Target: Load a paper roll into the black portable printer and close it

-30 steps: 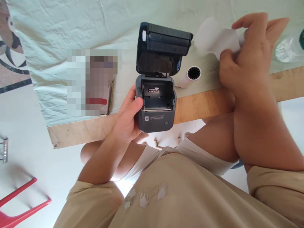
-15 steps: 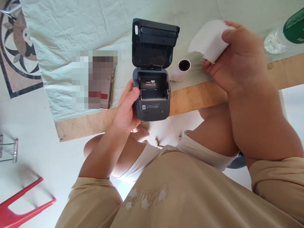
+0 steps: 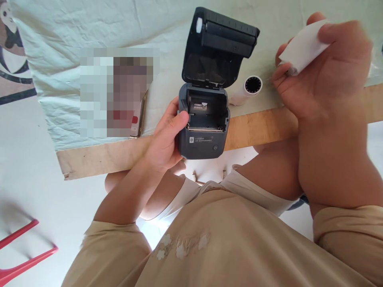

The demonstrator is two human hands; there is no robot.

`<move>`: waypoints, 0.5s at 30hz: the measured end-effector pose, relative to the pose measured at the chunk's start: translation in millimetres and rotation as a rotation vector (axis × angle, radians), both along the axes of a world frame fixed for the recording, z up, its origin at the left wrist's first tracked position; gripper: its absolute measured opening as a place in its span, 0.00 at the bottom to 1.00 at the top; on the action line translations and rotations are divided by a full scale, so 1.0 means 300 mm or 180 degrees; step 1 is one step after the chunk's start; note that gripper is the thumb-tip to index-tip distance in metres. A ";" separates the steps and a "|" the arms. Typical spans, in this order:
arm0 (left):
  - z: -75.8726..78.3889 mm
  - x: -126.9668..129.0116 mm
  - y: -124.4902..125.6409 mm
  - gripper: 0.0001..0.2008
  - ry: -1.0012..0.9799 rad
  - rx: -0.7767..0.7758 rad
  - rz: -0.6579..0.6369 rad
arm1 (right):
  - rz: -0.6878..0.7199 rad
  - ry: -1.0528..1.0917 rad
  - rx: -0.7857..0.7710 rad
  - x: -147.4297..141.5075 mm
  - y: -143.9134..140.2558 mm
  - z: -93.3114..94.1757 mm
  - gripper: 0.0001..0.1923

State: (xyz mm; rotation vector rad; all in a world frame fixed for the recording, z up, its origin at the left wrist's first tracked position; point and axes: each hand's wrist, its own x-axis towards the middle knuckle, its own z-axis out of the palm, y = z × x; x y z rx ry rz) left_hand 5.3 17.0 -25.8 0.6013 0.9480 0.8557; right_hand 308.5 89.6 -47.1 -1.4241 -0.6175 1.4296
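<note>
My left hand [image 3: 163, 141] grips the left side of a dark portable label printer [image 3: 203, 143], thumb on its upper edge. The printer's lid [image 3: 220, 52] stands raised, and its paper bay [image 3: 206, 115] holds no roll. To the right, my right hand [image 3: 332, 75] is closed on a piece of white paper [image 3: 306, 46], which is bent between thumb and fingers. Between the two hands, a white paper roll [image 3: 239, 95] with a dark, toothed-looking round end rests on the cloth, touching neither hand.
A pale green cloth [image 3: 161, 24] covers the table, with a bare wooden edge [image 3: 257, 127] nearest me. On the left lies a phone [image 3: 136, 123], mostly blurred out. Part of a red stool [image 3: 26, 259] shows at lower left. Clear plastic [image 3: 375, 63] shows at the right edge.
My right hand has turned and folded the white paper more tightly in its fingers. The view has shifted, and the printer appears farther right and slightly larger, still in my left hand.
</note>
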 end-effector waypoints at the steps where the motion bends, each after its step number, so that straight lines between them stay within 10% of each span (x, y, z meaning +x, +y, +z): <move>1: -0.001 0.000 0.000 0.30 -0.0014 -0.0016 0.0017 | -0.0037 -0.0053 0.0012 0.002 0.000 -0.007 0.35; 9: 0.009 -0.001 -0.011 0.24 -0.0210 -0.0093 0.0226 | -0.0493 0.0027 0.0099 0.061 0.036 -0.110 0.46; 15: 0.004 -0.006 -0.010 0.24 -0.0086 -0.0018 0.0161 | -0.0083 0.0212 0.0140 0.135 0.011 -0.095 0.25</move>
